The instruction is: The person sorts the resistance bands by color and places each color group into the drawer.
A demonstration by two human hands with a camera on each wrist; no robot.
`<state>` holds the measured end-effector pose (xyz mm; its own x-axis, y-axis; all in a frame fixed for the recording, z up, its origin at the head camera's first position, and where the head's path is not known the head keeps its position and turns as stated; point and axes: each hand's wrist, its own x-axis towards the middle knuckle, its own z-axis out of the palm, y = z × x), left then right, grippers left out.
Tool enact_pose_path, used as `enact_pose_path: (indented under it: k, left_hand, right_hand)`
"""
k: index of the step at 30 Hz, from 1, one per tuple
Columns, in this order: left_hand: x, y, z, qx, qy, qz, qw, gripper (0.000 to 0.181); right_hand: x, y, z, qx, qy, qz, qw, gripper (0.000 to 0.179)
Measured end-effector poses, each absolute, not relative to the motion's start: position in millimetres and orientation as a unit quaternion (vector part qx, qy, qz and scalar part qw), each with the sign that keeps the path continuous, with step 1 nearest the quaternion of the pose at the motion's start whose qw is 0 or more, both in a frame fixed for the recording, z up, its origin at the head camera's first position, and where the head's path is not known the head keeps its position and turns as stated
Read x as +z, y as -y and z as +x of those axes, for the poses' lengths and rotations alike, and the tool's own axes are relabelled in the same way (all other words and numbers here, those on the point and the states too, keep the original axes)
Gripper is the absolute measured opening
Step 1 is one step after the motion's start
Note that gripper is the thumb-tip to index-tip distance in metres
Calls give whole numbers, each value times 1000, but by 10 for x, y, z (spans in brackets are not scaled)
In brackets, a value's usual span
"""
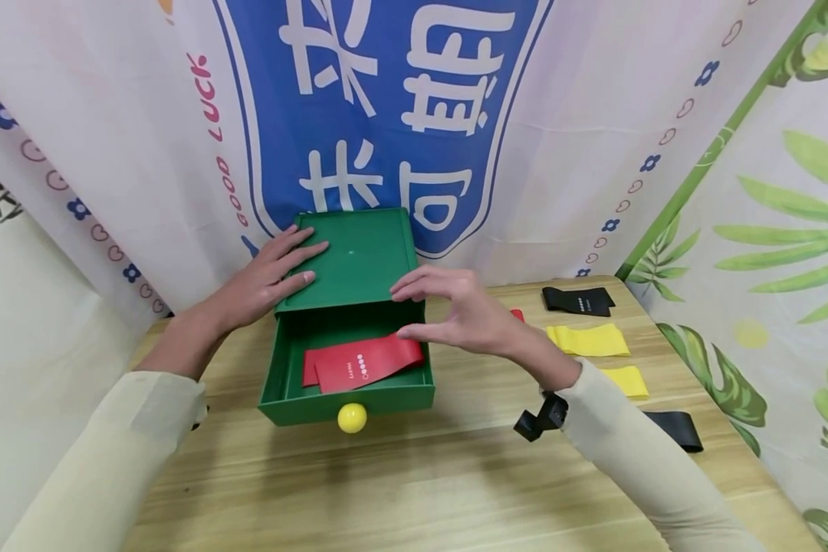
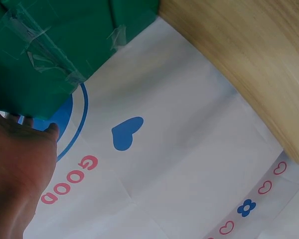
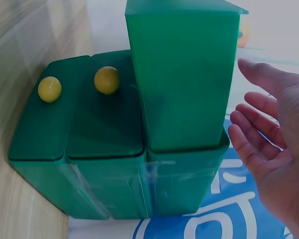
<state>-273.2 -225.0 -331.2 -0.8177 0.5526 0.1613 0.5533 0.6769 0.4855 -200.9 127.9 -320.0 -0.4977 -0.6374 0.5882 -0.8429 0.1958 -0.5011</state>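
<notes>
A green drawer cabinet [image 1: 359, 257] stands against the cloth backdrop, its top drawer [image 1: 359, 402] pulled out by a round yellow knob [image 1: 352, 418]. Inside that drawer lies a folded red resistance band [image 1: 359, 362] with white print. My left hand [image 1: 265, 280] rests spread on the cabinet's top at the left edge. Over the drawer's right side hovers my right hand [image 1: 455, 310], thumb and fingers apart with nothing between them. The right wrist view shows this hand [image 3: 274, 119] beside the extended drawer [image 3: 184, 74], with two closed drawers [image 3: 107, 119] stacked below.
On the table's right lie a black band [image 1: 578, 300], two yellow bands [image 1: 589, 340] and another black band [image 1: 678, 429]. A bit of red band [image 1: 517, 314] shows behind my right wrist. The printed cloth [image 1: 559, 153] rises directly behind the cabinet.
</notes>
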Motion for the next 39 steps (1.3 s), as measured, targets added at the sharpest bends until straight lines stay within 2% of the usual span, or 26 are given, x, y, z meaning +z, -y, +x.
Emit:
enact_pose_path:
  k: [19,30,39]
  left_hand:
    - [-3284,2224,-2722,-262,916,-303,-7,59]
    - [-3206,2244,-2730,-211,927,-310,-11,60]
    - [-3123,2251,-2748,-174,933,-313,-20,64]
  right_hand:
    - [-3311,-1880,-2113,410,802,407,154,43]
    - [-3578,-2235,-2236,374,850,349,122,43]
    - [-3802,-2500,-2398,350,879,314,73,48]
